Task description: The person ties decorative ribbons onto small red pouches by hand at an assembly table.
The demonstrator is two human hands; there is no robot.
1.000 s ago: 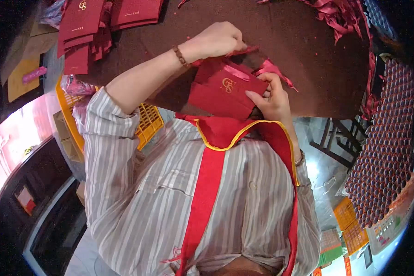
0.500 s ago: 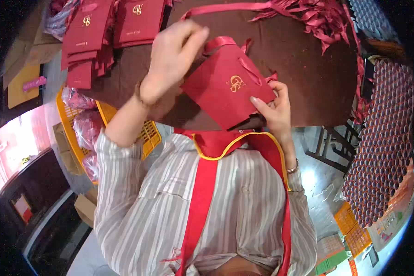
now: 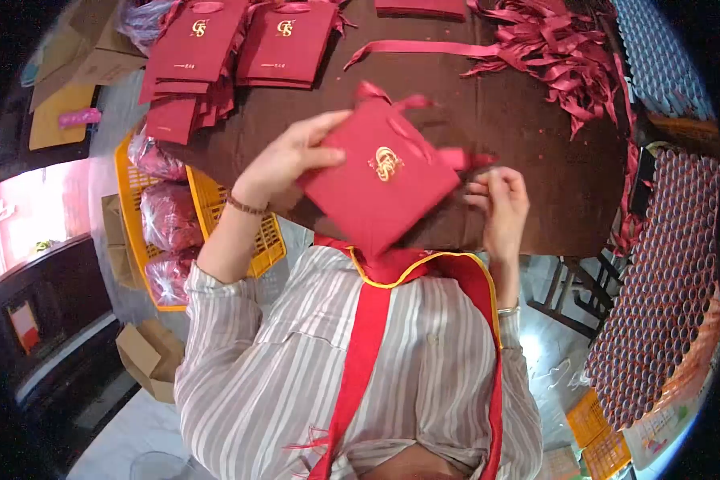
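My left hand [image 3: 300, 156] grips the left side of a small red paper gift bag [image 3: 376, 196] with a gold emblem, thumb on its front face. The bag is tilted, one corner pointing down toward my chest. Red ribbon [image 3: 412, 136] runs along its upper right edge, with loose ends at the top and right corners. My right hand [image 3: 500, 200] is just right of the bag, apart from it, with fingers loosely curled and slightly spread; I see nothing held in them.
Stacks of similar red bags [image 3: 284, 48] lie at the table's back left. A heap of red ribbons [image 3: 548, 56] sits at the back right, one strand stretching left over the brown tabletop [image 3: 568, 192]. Orange crates [image 3: 164, 302] with wrapped bundles stand at the left; rows of small round items [image 3: 656, 272] at the right.
My left hand has come down from above the bag and taken its left side. My right hand has let go of the right edge. The bag has turned and shifted left.
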